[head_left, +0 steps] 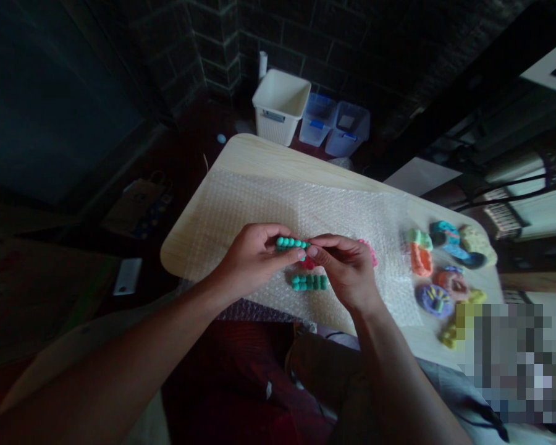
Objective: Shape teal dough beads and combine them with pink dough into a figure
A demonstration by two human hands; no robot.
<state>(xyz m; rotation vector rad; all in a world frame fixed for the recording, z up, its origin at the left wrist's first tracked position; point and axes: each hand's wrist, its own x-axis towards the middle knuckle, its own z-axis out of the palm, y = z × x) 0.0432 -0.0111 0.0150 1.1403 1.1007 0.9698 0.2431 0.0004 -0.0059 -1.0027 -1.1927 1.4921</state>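
Bubble wrap (250, 207) covers much of the pale counter (259, 154). On it, nearest, lies a green beaded piece (309, 283). Just beyond, the left hand (246, 256) and right hand (354, 269) pinch a turquoise beaded strip (291, 243) between their fingers; a slack grip could drop it.

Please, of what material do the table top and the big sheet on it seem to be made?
The table top looks like pale wood or wood-look laminate, smooth and fairly matte, going by its light tan colour and faint grain. The sheet seems to be clear plastic bubble wrap, slightly shiny: small raised dots cover it in rows, and the tan surface shows through.
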